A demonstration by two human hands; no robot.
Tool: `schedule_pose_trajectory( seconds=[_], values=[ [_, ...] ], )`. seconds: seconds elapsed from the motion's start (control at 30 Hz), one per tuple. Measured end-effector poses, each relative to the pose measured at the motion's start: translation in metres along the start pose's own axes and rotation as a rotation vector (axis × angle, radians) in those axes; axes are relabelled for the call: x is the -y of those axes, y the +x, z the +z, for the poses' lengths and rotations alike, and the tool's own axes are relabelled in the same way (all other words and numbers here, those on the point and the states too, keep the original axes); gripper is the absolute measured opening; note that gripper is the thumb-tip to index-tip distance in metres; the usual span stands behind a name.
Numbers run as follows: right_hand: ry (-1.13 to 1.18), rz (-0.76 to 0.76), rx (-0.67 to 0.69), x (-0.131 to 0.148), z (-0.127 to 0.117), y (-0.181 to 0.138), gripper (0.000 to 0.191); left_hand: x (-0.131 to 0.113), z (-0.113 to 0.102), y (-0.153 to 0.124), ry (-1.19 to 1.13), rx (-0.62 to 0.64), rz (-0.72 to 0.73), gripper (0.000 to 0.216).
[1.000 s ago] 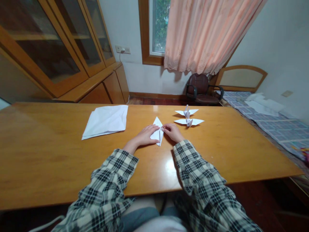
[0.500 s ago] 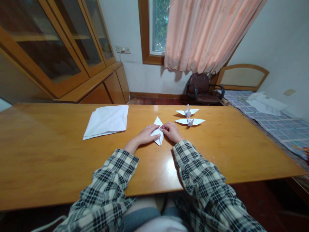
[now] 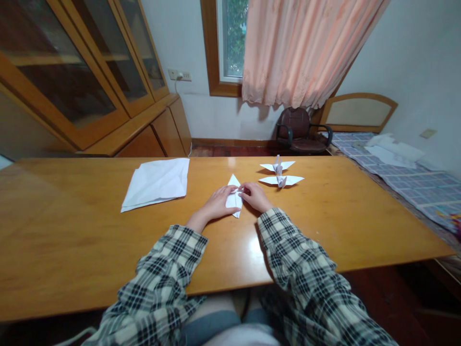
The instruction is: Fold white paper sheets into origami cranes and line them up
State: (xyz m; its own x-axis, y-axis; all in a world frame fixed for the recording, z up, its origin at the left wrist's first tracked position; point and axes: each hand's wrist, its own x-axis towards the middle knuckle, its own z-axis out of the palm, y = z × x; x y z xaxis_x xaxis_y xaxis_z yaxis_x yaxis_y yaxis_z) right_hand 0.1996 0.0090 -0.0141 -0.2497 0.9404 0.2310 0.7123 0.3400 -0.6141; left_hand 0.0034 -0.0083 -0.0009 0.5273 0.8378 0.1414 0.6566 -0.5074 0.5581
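Observation:
A small white sheet of folded paper [image 3: 234, 202], kite-shaped with a crease down its middle, lies on the table in front of me. My left hand [image 3: 218, 202] holds it down from the left, fingers across its upper part and thumb near its lower end. At the paper's right edge, my right hand [image 3: 253, 196] has thumb and forefinger pinched on a flap close to the left fingertips. The fingers partly cover the paper, so the exact fold there is hidden. Two finished paper cranes, a far one [image 3: 287, 165] and a near one [image 3: 293, 180], stand to the right of my right hand.
Some larger white paper sheets [image 3: 158, 180] lie stacked at the left on the wooden table [image 3: 72, 240]. Beyond the table are a brown armchair [image 3: 296, 126], a glass-door cabinet [image 3: 133, 105] at left and a bed [image 3: 389, 161] at right.
Both hands stay at the folded paper with only small finger movements around the right-hand flap. The whole view has shifted slightly. The cranes and the stack have not moved on the table.

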Motion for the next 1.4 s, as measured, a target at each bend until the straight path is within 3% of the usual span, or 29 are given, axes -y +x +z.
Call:
schedule_pose_trajectory(
  seconds=[0.2, 0.97, 1.4],
  values=[
    [0.017, -0.031, 0.02, -0.002, -0.004, 0.001, 0.006, 0.003, 0.001, 0.0, 0.032, 0.036, 0.032, 0.053],
    [-0.091, -0.118, 0.208, 0.005, -0.02, -0.012, 0.029, 0.009, 0.002, 0.001, 0.074, 0.121, 0.047, 0.079],
    [-0.038, -0.045, 0.141, 0.004, -0.014, -0.019, 0.022, 0.011, 0.002, 0.0, 0.053, 0.123, 0.052, 0.08]
  ],
)
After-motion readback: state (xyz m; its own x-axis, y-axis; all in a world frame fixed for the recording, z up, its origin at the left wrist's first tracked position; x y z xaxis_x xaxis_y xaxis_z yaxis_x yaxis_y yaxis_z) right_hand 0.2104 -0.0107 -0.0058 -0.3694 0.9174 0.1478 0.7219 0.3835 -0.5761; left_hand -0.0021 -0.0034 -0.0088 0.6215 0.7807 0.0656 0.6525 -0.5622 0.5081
